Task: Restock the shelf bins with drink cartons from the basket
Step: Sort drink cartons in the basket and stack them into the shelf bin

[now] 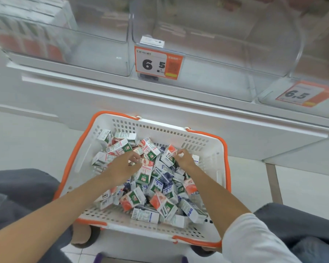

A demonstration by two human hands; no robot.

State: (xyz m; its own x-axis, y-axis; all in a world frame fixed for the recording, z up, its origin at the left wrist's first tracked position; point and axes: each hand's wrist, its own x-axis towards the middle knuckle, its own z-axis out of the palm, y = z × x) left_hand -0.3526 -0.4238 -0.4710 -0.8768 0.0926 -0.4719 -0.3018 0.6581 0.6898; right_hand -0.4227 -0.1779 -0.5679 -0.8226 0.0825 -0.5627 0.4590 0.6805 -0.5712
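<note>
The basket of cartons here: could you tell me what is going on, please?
A person is picking drink cartons out of the white basket. The left hand grips a red-and-white carton mid-pile; the right hand pinches an orange-topped carton further right. The clear middle bin above looks empty, the left bin holds a row of cartons.

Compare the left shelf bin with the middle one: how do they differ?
The left shelf bin holds a row of cartons at its left end; the middle shelf bin shows none. The middle bin's front carries an orange price tag; the left bin's shows none. Both are clear plastic.
</note>
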